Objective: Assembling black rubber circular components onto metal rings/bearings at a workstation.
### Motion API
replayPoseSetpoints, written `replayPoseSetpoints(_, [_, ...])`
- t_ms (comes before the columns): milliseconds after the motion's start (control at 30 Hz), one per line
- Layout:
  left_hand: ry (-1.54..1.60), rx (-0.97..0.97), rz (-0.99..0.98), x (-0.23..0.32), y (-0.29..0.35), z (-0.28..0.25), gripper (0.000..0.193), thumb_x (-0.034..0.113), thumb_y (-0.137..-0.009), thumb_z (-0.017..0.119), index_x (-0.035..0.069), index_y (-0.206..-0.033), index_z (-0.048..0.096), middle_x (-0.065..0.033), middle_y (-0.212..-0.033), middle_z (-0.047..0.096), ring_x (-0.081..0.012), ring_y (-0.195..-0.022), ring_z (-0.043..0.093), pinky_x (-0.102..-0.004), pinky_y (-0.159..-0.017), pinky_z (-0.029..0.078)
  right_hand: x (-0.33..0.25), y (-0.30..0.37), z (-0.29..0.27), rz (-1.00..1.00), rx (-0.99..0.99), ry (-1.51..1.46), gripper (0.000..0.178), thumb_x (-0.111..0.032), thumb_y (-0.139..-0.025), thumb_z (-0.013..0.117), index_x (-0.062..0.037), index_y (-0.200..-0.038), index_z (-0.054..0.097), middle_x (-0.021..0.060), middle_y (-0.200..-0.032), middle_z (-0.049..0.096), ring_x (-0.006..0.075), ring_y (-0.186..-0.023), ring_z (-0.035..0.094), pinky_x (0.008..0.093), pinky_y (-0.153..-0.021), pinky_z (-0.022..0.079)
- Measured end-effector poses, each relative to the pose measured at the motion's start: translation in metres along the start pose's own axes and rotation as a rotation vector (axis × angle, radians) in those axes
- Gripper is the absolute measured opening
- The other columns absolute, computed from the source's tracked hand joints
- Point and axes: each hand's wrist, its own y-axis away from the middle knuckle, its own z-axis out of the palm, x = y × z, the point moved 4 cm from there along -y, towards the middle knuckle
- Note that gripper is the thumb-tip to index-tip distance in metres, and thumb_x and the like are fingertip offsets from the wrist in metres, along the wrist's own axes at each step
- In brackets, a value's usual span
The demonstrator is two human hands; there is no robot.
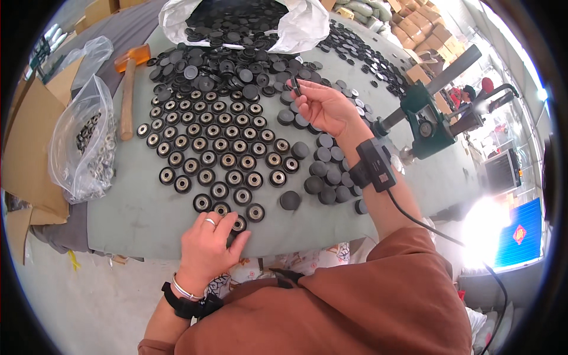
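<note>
My left hand (208,245) is at the near end of rows of black rollers (220,145) with metal bearings in their centres. Its thumb and fingers close around one black roller (239,223) on the table. Farther off to the right, my right hand (327,107) is raised above the table, pinching a thin black round cap (296,87) turned edge-on. Below that hand lie several black discs (322,155) with plain tops, some touching each other. A heap of loose black caps (231,71) lies beyond the rollers.
A white sack (305,26) spills black caps at the back. On the left are a mallet (128,100) with an orange head, a clear bag (80,154) of small metal parts and a cardboard box (29,136). A green hand press (423,118) stands at the right.
</note>
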Motion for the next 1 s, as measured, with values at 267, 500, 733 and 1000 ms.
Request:
replayPoseSetpoints(267, [0.013,-0.010,-0.009,0.001,0.002,0.001,0.033,0.017,-0.067,0.077,0.008,-0.095,0.062,-0.0051,-0.075,0.053,-0.0227,-0.069,0.055,-0.0322,-0.056,0.046,0.005,0.057,0.003,-0.156,0.136,0.280,0.030,-0.006,-0.086,0.063,0.0049,-0.112,0.052,0.0073,-0.087,0.061,0.0171,-0.074,0.064,0.0287,-0.066,0.056])
replayPoseSetpoints(500, [-0.003,0.012,0.015,-0.001,0.001,0.005,0.034,0.021,-0.068,0.076,0.008,-0.096,0.063,-0.0034,-0.077,0.053,-0.0214,-0.072,0.055,-0.0316,-0.053,0.047,0.064,0.106,0.007,-0.497,0.419,1.353,0.021,-0.011,-0.080,0.067,-0.0020,-0.098,0.062,0.0070,-0.084,0.068,0.0179,-0.073,0.066,0.0296,-0.062,0.051])
replayPoseSetpoints(733, [0.019,0.031,0.023,-0.001,0.003,0.004,0.034,0.018,-0.067,0.077,0.008,-0.096,0.062,-0.0038,-0.073,0.052,-0.0207,-0.065,0.054,-0.0312,-0.053,0.045,0.095,0.104,0.018,-0.976,0.337,1.878,0.021,-0.006,-0.077,0.063,-0.0055,-0.098,0.063,0.0098,-0.090,0.065,0.0285,-0.078,0.060,0.0366,-0.070,0.050])
replayPoseSetpoints(1000, [0.009,0.028,0.035,-0.002,0.002,0.003,0.034,0.019,-0.067,0.077,0.007,-0.095,0.063,-0.0047,-0.074,0.054,-0.0220,-0.067,0.055,-0.0317,-0.053,0.045,0.097,0.102,0.017,-0.928,0.244,2.035,0.025,-0.002,-0.076,0.059,-0.0014,-0.101,0.062,0.0088,-0.097,0.059,0.0253,-0.086,0.055,0.0346,-0.078,0.045])
